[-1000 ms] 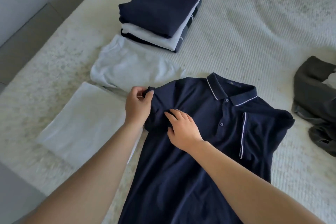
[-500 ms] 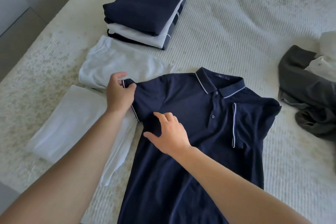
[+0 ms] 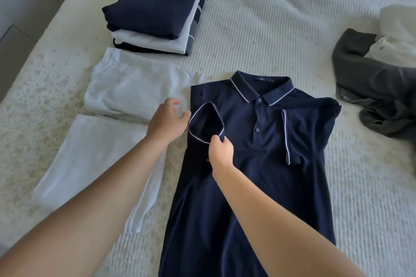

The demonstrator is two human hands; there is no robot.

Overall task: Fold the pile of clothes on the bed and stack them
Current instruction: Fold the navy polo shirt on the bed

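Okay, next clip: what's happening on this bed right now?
A person is folding a navy polo shirt laid face up on the bed. The right hand pinches the cuff of the sleeve folded in over the chest; the left hand is open at the shirt's edge. A stack of folded clothes sits further up, two pale folded items beside it, and an unfolded grey garment waits at the right.

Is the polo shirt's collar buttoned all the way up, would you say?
No, the navy polo shirt lies with its collar open and both placket buttons undone.
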